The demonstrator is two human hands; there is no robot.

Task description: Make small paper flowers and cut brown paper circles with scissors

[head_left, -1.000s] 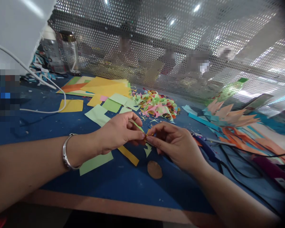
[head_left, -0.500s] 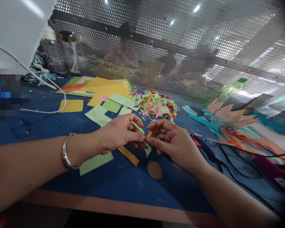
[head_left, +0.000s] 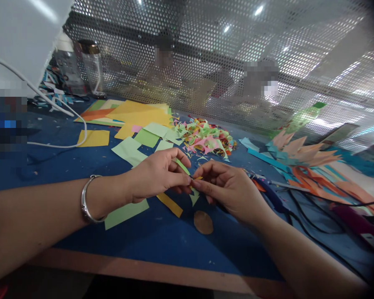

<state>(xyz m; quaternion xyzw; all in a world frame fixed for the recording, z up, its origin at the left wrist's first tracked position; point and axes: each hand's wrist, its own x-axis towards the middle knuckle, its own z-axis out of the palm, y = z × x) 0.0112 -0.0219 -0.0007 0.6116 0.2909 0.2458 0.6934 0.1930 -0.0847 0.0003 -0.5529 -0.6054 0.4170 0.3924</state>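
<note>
My left hand [head_left: 158, 174], with a silver bangle at its wrist, is closed in a pinch. A light green paper piece [head_left: 183, 167] shows between its curled fingers. Thumb and fingers of my right hand [head_left: 230, 182] pinch a small yellow paper piece [head_left: 198, 179]. The fingertips of both hands meet at this piece, just above the table. Right below lie a pale green pointed scrap [head_left: 194, 197], a yellow paper strip [head_left: 170, 204] and a brown leaf-shaped piece [head_left: 203, 222]. A green paper sheet [head_left: 127, 214] lies under my left wrist.
A heap of colourful paper scraps [head_left: 208, 137] lies beyond my hands, beside stacked yellow sheets [head_left: 140, 112]. To the right are a blue-handled corded tool [head_left: 269, 195], cables and peach paper petals [head_left: 302, 149]. Two bottles [head_left: 92, 68] stand back left before a perforated metal screen [head_left: 199, 54].
The yellow piece between my fingertips has turned from steeply slanted to nearly level. My right hand's fingers have shifted slightly downward. The things on the table stay put.
</note>
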